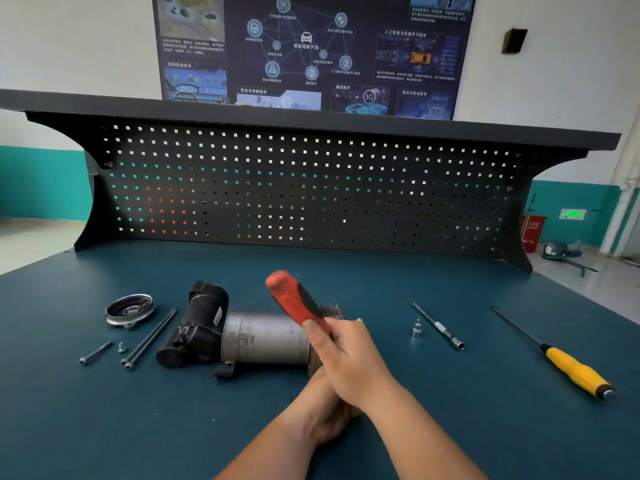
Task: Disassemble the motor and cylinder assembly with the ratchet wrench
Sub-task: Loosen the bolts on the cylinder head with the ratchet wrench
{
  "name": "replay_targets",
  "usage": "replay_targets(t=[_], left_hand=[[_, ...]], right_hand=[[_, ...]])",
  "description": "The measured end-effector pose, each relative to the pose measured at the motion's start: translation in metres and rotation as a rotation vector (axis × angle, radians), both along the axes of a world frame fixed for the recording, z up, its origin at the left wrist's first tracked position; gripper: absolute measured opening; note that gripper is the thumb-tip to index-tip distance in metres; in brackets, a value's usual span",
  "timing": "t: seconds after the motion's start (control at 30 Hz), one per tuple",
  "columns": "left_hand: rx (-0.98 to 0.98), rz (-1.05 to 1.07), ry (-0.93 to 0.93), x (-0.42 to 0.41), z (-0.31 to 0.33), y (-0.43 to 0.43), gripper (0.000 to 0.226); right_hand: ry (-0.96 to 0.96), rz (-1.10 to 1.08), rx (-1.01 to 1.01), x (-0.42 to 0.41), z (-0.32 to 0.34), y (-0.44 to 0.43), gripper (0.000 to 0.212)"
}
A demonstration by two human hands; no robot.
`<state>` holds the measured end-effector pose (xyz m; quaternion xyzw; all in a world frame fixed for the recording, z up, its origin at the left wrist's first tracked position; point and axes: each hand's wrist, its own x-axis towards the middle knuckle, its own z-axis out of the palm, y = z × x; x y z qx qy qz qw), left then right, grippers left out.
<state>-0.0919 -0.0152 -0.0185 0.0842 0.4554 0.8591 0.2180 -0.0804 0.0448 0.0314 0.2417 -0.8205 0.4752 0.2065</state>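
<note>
red-and-black ratchet wrench (294,303) is gripped by the curled right hand (346,358), over the ribbed end of the smooth grey metal cylinder (266,337). left hand (325,410) lies beneath the right, its grasp hidden.

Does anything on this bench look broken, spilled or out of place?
Nothing stands out. The round end cap, two long bolts and a short bolt lie loose left of the motor and cylinder assembly, but that fits a teardown. The yellow-handled screwdriver lies apart on the right, undamaged.
</note>
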Motion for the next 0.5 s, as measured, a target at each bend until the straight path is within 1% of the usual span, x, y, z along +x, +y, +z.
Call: replay_targets(t=[0.07, 0.13, 0.2, 0.27, 0.4, 0.5], left_hand=[[-0.056, 0.013, 0.007, 0.000, -0.001, 0.001, 0.024], [-0.114, 0.018, 0.010, 0.000, -0.001, 0.002, 0.026], [-0.123, 0.025, 0.001, -0.001, -0.001, 0.001, 0.034], [-0.120, 0.043, -0.005, -0.002, 0.001, 0.001, 0.035], [-0.157, 0.068, -0.013, -0.002, 0.000, 0.004, 0.018], [-0.165, 0.065, -0.019, -0.002, -0.001, 0.004, 0.014]], right_hand=[[-0.017, 0.013, -0.150, 0.001, -0.002, 0.004, 0.053], [-0.056, 0.037, -0.360, 0.002, -0.002, 0.008, 0.063], [-0.098, 0.080, -0.589, 0.004, -0.003, 0.013, 0.072], [-0.122, 0.095, -0.821, 0.007, -0.001, 0.019, 0.069], [-0.195, -0.003, -1.309, 0.003, 0.000, 0.037, 0.065], [-0.245, -0.075, -1.569, -0.001, -0.007, 0.048, 0.071]])
